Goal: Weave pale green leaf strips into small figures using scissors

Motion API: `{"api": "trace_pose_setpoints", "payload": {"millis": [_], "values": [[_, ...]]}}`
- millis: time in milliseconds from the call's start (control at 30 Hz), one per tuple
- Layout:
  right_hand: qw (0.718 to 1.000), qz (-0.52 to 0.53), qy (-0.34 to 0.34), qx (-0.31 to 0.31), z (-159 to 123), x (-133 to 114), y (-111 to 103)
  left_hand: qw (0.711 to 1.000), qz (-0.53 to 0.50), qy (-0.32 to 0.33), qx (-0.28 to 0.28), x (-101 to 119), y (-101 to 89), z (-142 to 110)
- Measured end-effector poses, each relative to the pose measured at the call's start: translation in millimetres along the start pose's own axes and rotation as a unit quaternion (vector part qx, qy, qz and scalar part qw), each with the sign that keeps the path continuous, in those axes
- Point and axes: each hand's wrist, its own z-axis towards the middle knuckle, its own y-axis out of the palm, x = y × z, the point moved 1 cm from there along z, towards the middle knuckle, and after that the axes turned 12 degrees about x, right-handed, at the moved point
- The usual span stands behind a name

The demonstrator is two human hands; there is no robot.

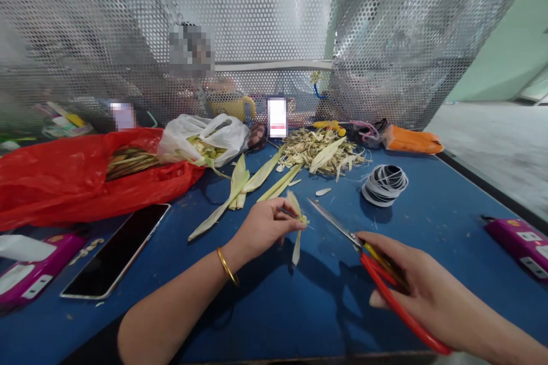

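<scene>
My left hand (268,222), with a gold bangle on the wrist, pinches a small tied piece of dried husk (296,251) above the blue table. A pale tip sticks up past the fingers and a narrow strip hangs below them. To the right, my right hand (406,279) is wrapped round red-handled scissors (336,223). Their blades point up and left toward the husk piece, without touching it, and look nearly closed. Long pale green husk leaves (240,182) lie just beyond my left hand. A spool of white thread (384,185) stands beyond my right hand.
A heap of husk scraps (317,151) lies at the back. Red plastic bag (85,182), white bag (209,137) and phone (120,251) are at left. An orange packet (413,140) sits back right, a purple packet (520,245) far right. Perforated metal sheeting (265,17) closes the back.
</scene>
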Motion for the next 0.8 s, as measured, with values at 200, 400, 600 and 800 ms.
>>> {"api": "trace_pose_setpoints", "payload": {"millis": [200,400,600,800], "values": [[1.000,-0.024,-0.017,-0.012,0.2,-5.0,-1.6,1.000,-0.019,-0.018,-0.015,5.3,1.0,-2.9],[0.999,-0.014,-0.029,0.002,2.3,-7.9,1.9,0.999,0.004,-0.013,-0.035,7.2,3.3,-8.8],[0.998,-0.003,-0.057,0.011,6.1,-11.0,5.1,0.998,0.005,-0.005,-0.055,5.8,3.4,-8.4],[0.997,0.017,-0.072,0.013,7.2,-12.2,7.2,0.999,0.009,0.008,-0.048,7.7,3.1,-9.4]]}}
